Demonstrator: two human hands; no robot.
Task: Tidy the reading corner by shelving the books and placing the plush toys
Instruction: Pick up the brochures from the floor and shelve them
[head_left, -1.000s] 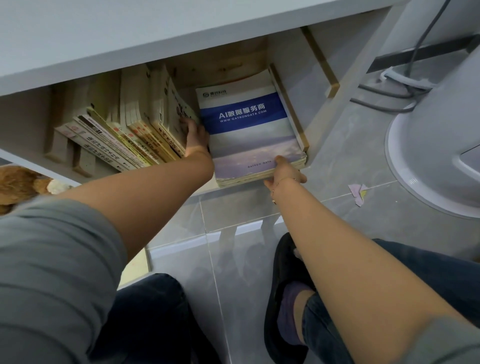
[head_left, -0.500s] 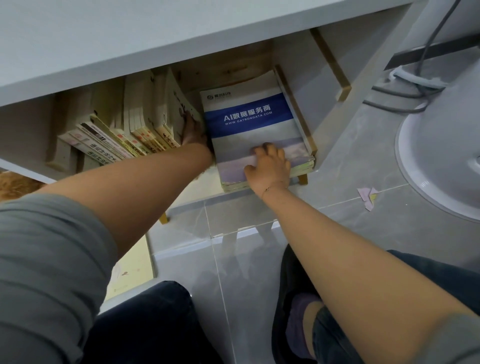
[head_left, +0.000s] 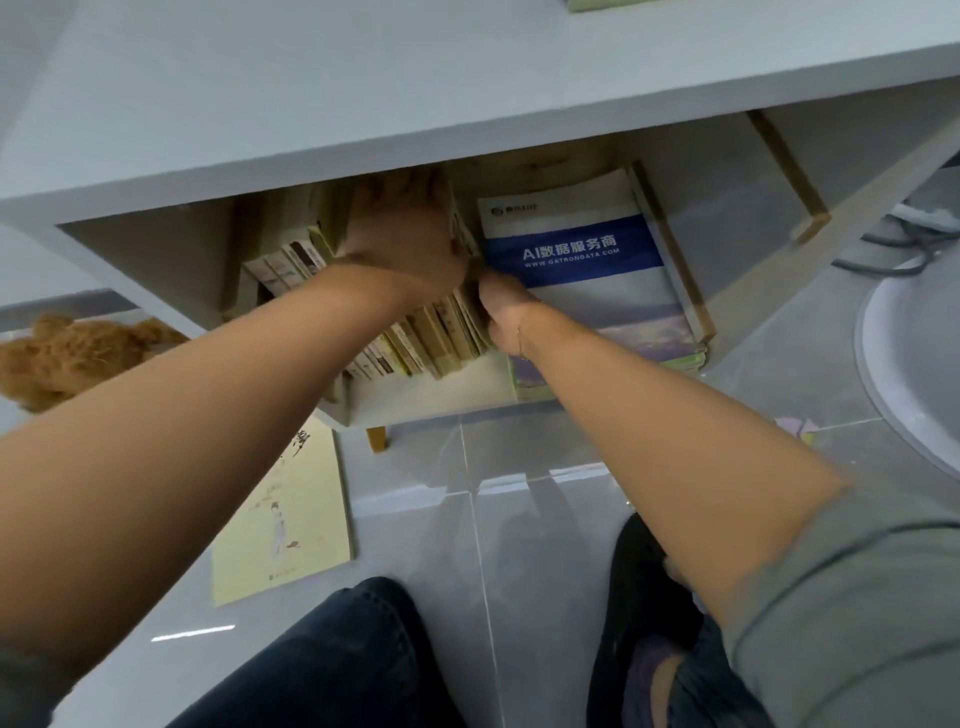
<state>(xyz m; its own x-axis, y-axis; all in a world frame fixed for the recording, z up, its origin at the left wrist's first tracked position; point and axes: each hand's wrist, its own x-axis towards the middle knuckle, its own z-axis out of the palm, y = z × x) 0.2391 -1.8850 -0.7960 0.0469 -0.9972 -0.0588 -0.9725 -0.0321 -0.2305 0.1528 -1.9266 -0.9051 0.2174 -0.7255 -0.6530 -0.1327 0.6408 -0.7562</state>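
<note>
A row of upright paperbacks (head_left: 415, 338) leans in the lower shelf compartment (head_left: 156, 270). My left hand (head_left: 402, 241) lies spread over the top of the row and presses on it; its fingertips are blurred. My right hand (head_left: 501, 306) has its fingers curled round the edge of the rightmost paperbacks. To its right lies a flat stack of booklets with a blue and white cover (head_left: 587, 260). A brown plush bear (head_left: 67, 353) sits on the floor at the left, and beside it lies a pale yellow book (head_left: 291, 519).
The grey shelf top (head_left: 363, 93) overhangs the compartment. A white round appliance base (head_left: 914, 364) and cables (head_left: 893, 249) stand at the right. Paper scraps (head_left: 800, 428) lie on the grey tiled floor. My knees and a dark slipper (head_left: 628, 597) are at the bottom.
My right hand left the flat booklet stack and moved left to the row of paperbacks. My left hand rose onto the top of the row. The camera tilted down, showing the bear and the yellow book.
</note>
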